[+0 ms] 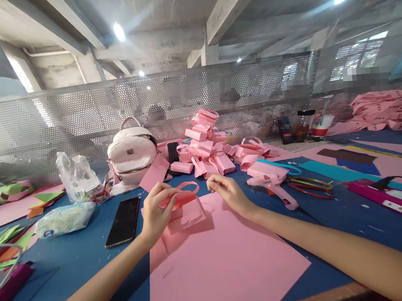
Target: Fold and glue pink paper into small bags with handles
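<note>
My left hand [160,210] pinches a small pink paper basket [188,214] near its top, where a looped paper handle stands up. The basket is held just over a large pink sheet [225,259] on the blue table. To its right, my right hand [229,193] is apart from the basket, its fingers curled together. Whether those fingers hold anything small is hidden. A pink glue gun [274,189] lies to the right of my right hand. Behind both hands rises a heap of pink paper baskets [204,152].
A black phone [122,221] lies left of the sheet. Farther back are a pale backpack [132,153], a plastic bag [77,175] and a metal mesh partition [81,113]. At right are a magenta power strip [386,197], yellow and red strips [310,186] and stacked pink pieces [384,110].
</note>
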The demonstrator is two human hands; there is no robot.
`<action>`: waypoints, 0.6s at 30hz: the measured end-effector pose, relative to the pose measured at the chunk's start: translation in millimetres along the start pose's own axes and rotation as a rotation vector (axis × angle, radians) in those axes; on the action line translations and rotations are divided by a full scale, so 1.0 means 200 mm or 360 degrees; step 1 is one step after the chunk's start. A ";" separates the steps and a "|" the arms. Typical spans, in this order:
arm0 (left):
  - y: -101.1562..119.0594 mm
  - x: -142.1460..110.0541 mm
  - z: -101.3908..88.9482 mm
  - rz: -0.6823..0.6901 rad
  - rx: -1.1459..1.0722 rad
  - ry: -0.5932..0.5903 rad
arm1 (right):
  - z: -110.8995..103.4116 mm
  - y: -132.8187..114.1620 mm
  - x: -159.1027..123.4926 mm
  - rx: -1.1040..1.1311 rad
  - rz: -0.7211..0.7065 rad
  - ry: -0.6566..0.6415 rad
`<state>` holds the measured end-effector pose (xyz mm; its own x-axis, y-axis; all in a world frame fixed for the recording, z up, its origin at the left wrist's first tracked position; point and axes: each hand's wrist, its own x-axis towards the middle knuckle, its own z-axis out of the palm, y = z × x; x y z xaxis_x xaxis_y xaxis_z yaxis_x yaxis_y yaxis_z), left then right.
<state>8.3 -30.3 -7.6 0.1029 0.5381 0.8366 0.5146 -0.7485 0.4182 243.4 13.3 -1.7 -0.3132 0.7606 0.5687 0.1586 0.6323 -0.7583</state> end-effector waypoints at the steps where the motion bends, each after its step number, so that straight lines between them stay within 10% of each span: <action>1: 0.00 0.00 0.00 0.0000 0.0001 -0.0001 | 0.00 0.00 0.00 -0.0008 0.0000 0.0007; 18: -0.01 0.00 0.00 -0.0021 0.0006 -0.0008 | 0.01 0.02 0.01 0.0111 0.0106 -0.0024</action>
<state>7.6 -29.2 -8.0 0.1006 0.5500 0.8291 0.5193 -0.7398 0.4278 241.2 16.3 -3.8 -0.3181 0.7981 0.5117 0.1144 0.5681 -0.8150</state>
